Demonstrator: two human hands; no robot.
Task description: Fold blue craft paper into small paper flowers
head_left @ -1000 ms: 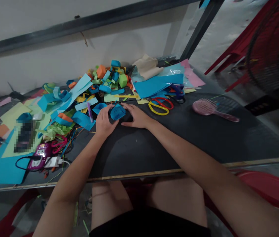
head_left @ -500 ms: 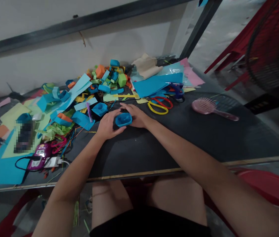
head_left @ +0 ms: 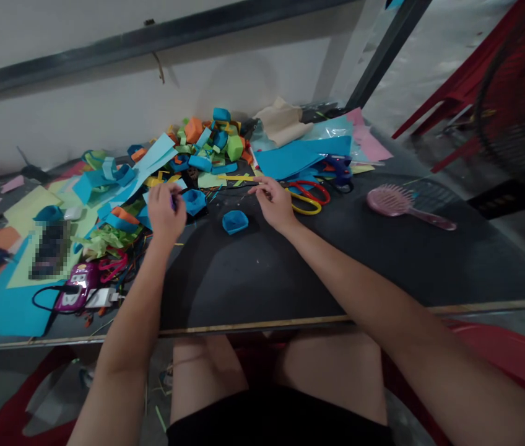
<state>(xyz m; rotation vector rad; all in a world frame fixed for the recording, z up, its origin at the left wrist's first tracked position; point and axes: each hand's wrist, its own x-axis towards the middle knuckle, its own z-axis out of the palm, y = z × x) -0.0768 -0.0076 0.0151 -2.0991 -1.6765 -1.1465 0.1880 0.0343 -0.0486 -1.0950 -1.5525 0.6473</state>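
A small blue paper box (head_left: 235, 222) with an open top stands on the dark table, between my two hands and touched by neither. My left hand (head_left: 166, 210) is closed around a thin purple stick (head_left: 173, 202), mostly hidden by the fingers. Just right of that hand lies a second blue paper box (head_left: 194, 202). My right hand (head_left: 275, 203) has its fingers curled together beside the scissors (head_left: 306, 205) with yellow and red handles. What its fingertips pinch, if anything, is too dark to make out.
Behind my hands is a heap of coloured folded paper pieces (head_left: 213, 139). Blue sheets (head_left: 295, 158) lie to its right. A pink hairbrush (head_left: 395, 204) rests on the right; a purple device (head_left: 77, 288) with a cable and a phone (head_left: 50, 248) are left.
Both hands have let go of the small blue box and moved apart. My left hand has gone left and taken the purple stick; my right hand has shifted right, towards the scissors.
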